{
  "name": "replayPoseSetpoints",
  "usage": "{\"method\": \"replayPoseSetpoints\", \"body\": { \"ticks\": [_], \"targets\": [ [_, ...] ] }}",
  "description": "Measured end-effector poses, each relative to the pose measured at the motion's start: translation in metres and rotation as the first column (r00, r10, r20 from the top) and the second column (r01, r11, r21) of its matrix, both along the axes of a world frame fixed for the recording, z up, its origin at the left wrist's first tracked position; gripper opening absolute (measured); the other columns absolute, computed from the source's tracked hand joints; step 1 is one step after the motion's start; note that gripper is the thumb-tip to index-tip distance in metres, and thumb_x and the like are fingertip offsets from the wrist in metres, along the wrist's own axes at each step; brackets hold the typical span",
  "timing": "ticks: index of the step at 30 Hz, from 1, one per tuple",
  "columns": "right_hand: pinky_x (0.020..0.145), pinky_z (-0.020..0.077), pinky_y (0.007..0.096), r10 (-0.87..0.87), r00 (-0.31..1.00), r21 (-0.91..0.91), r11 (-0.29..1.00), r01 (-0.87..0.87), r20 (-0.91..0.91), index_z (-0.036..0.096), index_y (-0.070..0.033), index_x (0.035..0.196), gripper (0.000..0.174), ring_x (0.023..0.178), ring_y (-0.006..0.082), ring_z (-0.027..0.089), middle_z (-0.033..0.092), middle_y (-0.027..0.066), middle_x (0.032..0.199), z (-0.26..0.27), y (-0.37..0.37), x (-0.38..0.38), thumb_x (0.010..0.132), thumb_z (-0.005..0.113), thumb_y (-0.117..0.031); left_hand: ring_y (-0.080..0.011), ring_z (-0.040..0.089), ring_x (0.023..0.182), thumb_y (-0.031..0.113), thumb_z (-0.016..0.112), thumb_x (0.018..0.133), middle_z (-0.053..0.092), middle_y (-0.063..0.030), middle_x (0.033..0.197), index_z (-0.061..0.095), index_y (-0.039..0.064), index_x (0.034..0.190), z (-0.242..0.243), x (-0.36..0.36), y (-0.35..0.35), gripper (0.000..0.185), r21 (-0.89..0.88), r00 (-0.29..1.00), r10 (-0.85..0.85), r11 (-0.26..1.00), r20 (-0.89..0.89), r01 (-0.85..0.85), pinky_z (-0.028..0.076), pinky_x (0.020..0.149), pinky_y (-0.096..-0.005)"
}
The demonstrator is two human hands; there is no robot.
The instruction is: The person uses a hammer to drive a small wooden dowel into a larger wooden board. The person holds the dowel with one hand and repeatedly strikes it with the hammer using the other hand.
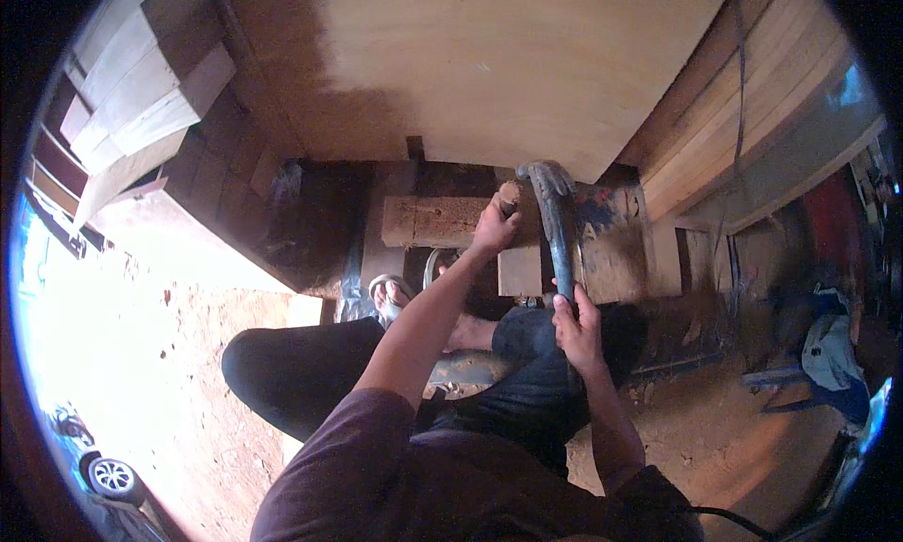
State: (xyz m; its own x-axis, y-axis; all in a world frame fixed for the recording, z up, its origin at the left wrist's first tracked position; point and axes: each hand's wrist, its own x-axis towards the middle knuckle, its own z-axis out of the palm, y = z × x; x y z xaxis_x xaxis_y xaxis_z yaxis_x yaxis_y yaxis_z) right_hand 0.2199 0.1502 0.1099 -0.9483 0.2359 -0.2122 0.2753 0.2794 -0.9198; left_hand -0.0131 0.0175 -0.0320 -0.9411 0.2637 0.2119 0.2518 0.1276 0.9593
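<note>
In my right hand is the handle of a claw hammer, its head pointing away from me, close to the lower edge of a large wooden panel. My left hand grips a short wooden piece with a rounded, frayed top end; its lower part is hidden by my fingers. The hammer head is a little to the right of that piece, apart from it. Behind and left of my left hand lies a thick wooden block. A smaller pale block sits nearer me, between my two hands.
Stacked boards stand at the upper left, beside bright, sunlit ground. Long planks run along the right with a dark cord hanging across them. My sandalled foot rests left of the blocks. A cloth lies at the far right.
</note>
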Motion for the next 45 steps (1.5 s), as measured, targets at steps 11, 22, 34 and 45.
{"method": "replayPoseSetpoints", "body": {
  "ticks": [11, 22, 34, 45],
  "targets": [
    [0.038, 0.0296, 0.0198, -0.037, 0.999, -0.152, 0.988, 0.041, 0.029, 0.056, -0.013, 0.136, 0.033, 0.045, 0.0014, 0.036, 0.042, -0.0057, 0.065, 0.044, -0.009, -0.015, 0.105, 0.054, -0.027, -0.0437, 0.064, 0.104, 0.03, 0.072, 0.084, 0.067, -0.0256, 0.106, 0.056, 0.004, 0.108, 0.021, 0.016, -0.001, 0.039, -0.171, 0.984, 0.157, 0.975, 0.08, -0.141, 0.051, 0.089, -0.0517],
    [0.039, 0.0317, 0.019, -0.009, 0.994, -0.114, 0.993, 0.021, 0.104, 0.053, -0.012, 0.137, 0.036, 0.046, 0.0021, 0.037, 0.044, -0.0038, 0.067, 0.075, -0.012, -0.022, 0.105, 0.054, -0.029, -0.0437, 0.055, 0.116, 0.03, 0.075, 0.085, 0.06, -0.0219, 0.122, 0.052, 0.004, 0.134, 0.035, 0.034, -0.026, 0.059, -0.128, 0.968, 0.194, 0.968, -0.158, -0.215, 0.046, 0.102, -0.0497],
    [0.037, 0.0296, 0.0179, 0.002, 0.988, -0.045, 0.999, 0.005, 0.153, 0.056, -0.013, 0.135, 0.033, 0.044, 0.0005, 0.036, 0.042, -0.006, 0.064, 0.065, -0.013, -0.036, 0.105, 0.055, -0.028, -0.0403, 0.052, 0.124, 0.027, 0.081, 0.078, 0.057, -0.02, 0.131, 0.048, 0.007, 0.138, 0.025, 0.035, -0.032, 0.071, -0.182, 0.978, 0.197, 0.961, -0.074, -0.207, 0.045, 0.106, -0.0468],
    [0.039, 0.0298, 0.0186, -0.083, 0.986, -0.107, 0.989, 0.099, 0.148, 0.058, -0.014, 0.133, 0.031, 0.046, -0.0001, 0.035, 0.043, -0.0069, 0.065, 0.043, -0.008, -0.019, 0.105, 0.056, -0.029, -0.0391, 0.054, 0.125, 0.028, 0.08, 0.081, 0.057, -0.0219, 0.132, 0.048, 0.003, 0.14, 0.014, 0.035, -0.035, 0.072, -0.235, 0.98, 0.176, 0.952, -0.097, -0.195, 0.046, 0.105, -0.0458]
  ]
}}
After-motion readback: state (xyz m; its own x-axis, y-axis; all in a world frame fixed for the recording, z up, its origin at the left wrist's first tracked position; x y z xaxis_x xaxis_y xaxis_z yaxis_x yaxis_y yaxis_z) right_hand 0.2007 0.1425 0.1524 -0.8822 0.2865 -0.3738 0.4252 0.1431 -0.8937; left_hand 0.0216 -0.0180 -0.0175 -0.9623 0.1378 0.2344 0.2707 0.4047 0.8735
